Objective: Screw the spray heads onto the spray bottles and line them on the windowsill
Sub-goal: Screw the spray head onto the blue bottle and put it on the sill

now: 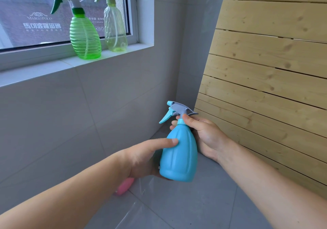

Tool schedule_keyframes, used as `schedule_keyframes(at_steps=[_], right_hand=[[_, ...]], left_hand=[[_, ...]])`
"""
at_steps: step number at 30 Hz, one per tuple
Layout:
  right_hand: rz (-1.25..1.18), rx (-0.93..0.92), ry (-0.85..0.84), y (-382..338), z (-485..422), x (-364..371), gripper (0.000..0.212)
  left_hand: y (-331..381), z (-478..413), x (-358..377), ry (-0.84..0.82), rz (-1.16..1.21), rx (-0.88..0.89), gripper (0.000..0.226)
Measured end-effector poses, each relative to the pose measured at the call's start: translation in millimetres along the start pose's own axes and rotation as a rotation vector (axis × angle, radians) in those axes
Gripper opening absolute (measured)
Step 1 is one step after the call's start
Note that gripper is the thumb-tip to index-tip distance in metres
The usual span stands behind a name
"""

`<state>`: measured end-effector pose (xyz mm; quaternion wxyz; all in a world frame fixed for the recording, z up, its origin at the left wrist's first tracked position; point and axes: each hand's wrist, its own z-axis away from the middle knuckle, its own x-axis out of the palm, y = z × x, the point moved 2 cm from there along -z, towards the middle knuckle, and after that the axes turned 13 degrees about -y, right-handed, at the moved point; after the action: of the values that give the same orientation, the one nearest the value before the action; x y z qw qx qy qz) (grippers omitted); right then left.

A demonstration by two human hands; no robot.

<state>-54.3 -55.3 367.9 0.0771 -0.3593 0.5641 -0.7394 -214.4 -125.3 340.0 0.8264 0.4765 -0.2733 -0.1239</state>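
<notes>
Head view, single frame.

- Blue spray bottle (178, 159): held roughly upright in mid-air, near the centre of the scene, above the grey tiled floor (194, 207) and well below the windowsill (44, 69).
- Blue-and-grey spray head (179, 109): seated on the blue bottle's neck, trigger and nozzle pointing left (how far it is threaded down I cannot tell).
- Left hand (146, 158): grips the lower body of the blue bottle from the left. Its thumb lies flat on the near side, and its fingers are hidden behind and under the bottle.
- Right hand (205, 136): curled round the collar just under the spray head. The thumb sits on the near side, and fingertips show at the left of the neck.
- Windowsill, far left: a white tiled ledge below the window (35, 16).
- Two bottles stand upright on the sill, each with a head fitted and its trigger pointing left.
  - Green ribbed bottle (85, 37), white-and-green head.
  - Pale yellow-green bottle (115, 32), just to its right and a little farther back, grey head with a light green trigger (touching or apart: cannot tell).
- Pink object (123, 186): on the floor, mostly hidden under the left wrist, so I cannot tell what it is.
- Right side: wooden slatted panel (265, 69) standing tilted against the grey wall (106, 105).
</notes>
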Motion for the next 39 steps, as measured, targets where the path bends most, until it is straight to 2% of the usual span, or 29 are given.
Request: schedule_keyframes(at_steps=[3,8,10,13,16,20,24,27,29,32,34,37,39], right_hand=[[0.003,0.015,-0.060,-1,2,6,0.035],[-0.018,0.000,-0.114,-5,5,11,0.031],[-0.006,-0.012,-0.098,-5,5,10,0.033],[0.001,-0.034,-0.058,-4,3,8,0.029],[-0.018,-0.033,-0.007,0,2,5,0.023],[-0.016,-0.027,0.012,-1,2,2,0.024],[-0.003,-0.018,-0.019,-8,3,4,0.030],[-0.028,-0.016,-0.033,-12,5,4,0.029],[0.012,-0.012,-0.023,-14,6,4,0.035],[0.139,0.015,-0.059,-16,10,9,0.045],[0.264,-0.010,-0.099,-19,13,16,0.043],[0.377,-0.088,-0.152,-24,17,32,0.035],[0.479,-0.122,-0.217,-27,16,46,0.041]], left_hand=[[-5,1,1,-0.080,0.007,0.073,0.096],[-11,0,8,-0.139,0.101,0.111,0.099],[-7,-3,10,-0.102,0.049,0.131,0.095],[-2,-7,10,-0.015,-0.015,0.172,0.071],[-1,-9,13,0.090,-0.074,0.183,0.057],[-2,-12,16,0.212,-0.124,0.182,0.077],[-2,-6,13,0.053,0.007,0.137,0.074],[-1,-1,6,0.008,0.084,0.099,0.066],[2,0,6,0.007,0.070,0.098,0.067],[11,4,2,0.035,0.039,0.191,0.070],[21,9,-6,0.090,0.044,0.273,0.066],[35,22,-22,0.176,0.072,0.381,0.077],[45,31,-25,0.187,0.060,0.439,0.077]])
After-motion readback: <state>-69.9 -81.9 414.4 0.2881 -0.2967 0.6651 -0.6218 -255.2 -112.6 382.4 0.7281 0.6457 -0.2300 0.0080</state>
